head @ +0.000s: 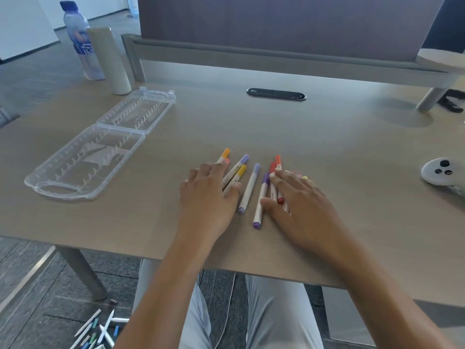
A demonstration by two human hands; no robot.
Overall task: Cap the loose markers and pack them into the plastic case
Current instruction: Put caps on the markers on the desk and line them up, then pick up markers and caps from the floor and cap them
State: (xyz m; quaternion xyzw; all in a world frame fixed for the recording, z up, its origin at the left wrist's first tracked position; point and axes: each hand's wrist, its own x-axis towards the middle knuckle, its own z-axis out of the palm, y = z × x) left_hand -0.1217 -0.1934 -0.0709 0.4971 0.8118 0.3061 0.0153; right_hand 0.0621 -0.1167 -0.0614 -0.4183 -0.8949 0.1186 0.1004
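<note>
Several white-bodied markers with coloured caps lie on the tan table [327, 152] in front of me. My left hand [208, 195] rests flat on the left group, whose orange [225, 153], lilac [243, 159] and yellow [241, 171] caps stick out past my fingers. My right hand [302, 200] lies flat over the right group with red caps [275, 163]. Two markers lie uncovered between my hands, one lilac-capped [249, 188], one purple-capped [261, 201]. The clear plastic case [83, 170] sits open and empty at the left, its lid [137, 110] folded back.
A water bottle [80, 39] and a grey cylinder [109, 60] stand at the back left. A white controller [440, 173] lies at the right edge. A desk divider [276, 23] and a cable port [276, 93] are behind. More markers [100, 331] lie on the floor.
</note>
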